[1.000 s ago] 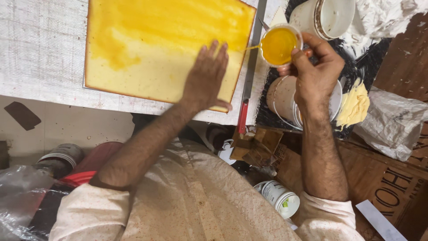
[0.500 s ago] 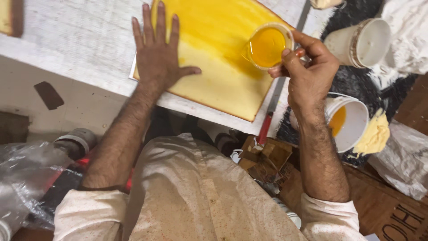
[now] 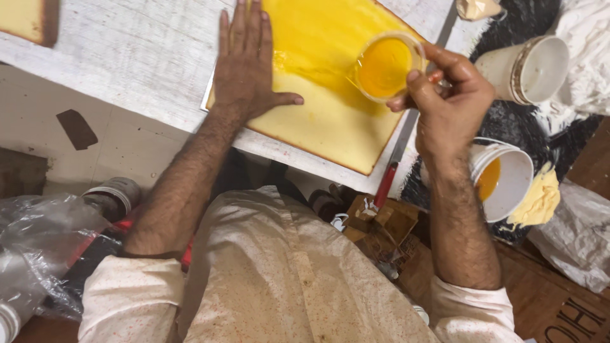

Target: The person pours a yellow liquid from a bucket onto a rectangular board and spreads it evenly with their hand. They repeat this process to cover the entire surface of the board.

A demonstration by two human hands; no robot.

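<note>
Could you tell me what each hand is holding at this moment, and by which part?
The right hand pinches the small cup of yellow liquid by its rim. The left hand holds nothing; it lies flat on the yellow board.

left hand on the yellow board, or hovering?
Touching. The head view shows the left hand pressed flat, palm down with fingers spread, across the left edge of the yellow board, with no gap showing beneath it.

The flat yellow-coated rectangular board (image 3: 330,82) is cut off by the top frame edge and partly covered by the left hand (image 3: 244,67), while the right hand (image 3: 448,105) hides the long red-handled tool (image 3: 386,185) at mid-length.
</note>
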